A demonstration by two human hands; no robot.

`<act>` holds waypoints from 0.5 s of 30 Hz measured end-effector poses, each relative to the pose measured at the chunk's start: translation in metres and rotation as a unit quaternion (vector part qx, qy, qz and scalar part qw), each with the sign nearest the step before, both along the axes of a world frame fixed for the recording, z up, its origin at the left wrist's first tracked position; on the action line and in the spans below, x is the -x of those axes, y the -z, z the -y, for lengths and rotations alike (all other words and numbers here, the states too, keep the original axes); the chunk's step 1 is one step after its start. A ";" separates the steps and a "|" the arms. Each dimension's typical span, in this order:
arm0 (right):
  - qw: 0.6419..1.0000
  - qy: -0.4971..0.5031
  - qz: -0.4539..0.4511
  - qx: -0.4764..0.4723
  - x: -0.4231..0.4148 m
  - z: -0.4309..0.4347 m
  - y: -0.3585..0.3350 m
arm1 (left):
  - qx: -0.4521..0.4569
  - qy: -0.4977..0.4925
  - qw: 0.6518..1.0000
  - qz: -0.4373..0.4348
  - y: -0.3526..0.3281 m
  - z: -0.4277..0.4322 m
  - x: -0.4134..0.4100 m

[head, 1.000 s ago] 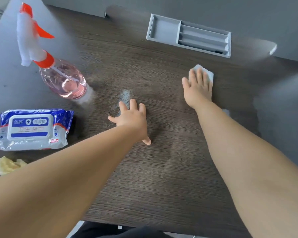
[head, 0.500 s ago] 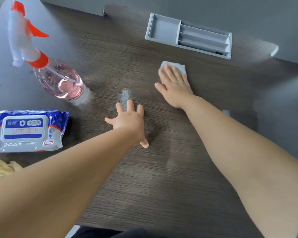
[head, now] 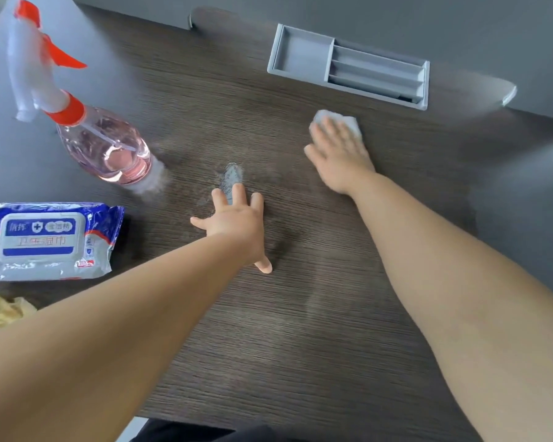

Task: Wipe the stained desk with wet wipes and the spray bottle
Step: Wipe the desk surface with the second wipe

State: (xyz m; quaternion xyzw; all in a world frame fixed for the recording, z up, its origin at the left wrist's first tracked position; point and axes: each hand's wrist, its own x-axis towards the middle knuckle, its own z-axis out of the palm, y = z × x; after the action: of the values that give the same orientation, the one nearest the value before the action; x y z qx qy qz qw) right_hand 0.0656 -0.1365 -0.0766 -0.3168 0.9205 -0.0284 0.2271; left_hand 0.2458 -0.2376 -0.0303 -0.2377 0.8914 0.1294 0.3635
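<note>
Head view: right hand (head: pixel 339 154), fingers straight, pressing wipe (head: pixel 336 117) on desk (head: pixel 300 352); left hand (head: pixel 237 223) flat, splayed, empty. Advise even pressure, overlapping strokes toward wet smear (head: pixel 232 177).

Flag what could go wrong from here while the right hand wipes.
1. The left hand lies flat with fingertips on the wet patch; it may smear the patch or slip.
2. The bottle stands beside that patch; a wide sweep to the left could tip it.
3. The right hand presses the wipe near the tray; a forward stroke might snag on its rim.
</note>
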 end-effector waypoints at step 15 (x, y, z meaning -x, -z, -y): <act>0.994 0.099 -0.025 -0.026 -0.095 -0.040 0.003 | 0.013 -0.009 0.999 -0.029 -0.002 -0.002 -0.004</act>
State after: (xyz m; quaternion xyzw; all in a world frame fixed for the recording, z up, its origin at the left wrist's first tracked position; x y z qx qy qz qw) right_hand 0.1607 -0.0966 -0.0797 -0.2188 0.9531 -0.0190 0.2081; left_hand 0.2503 -0.2354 -0.0287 -0.2469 0.9010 0.1283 0.3328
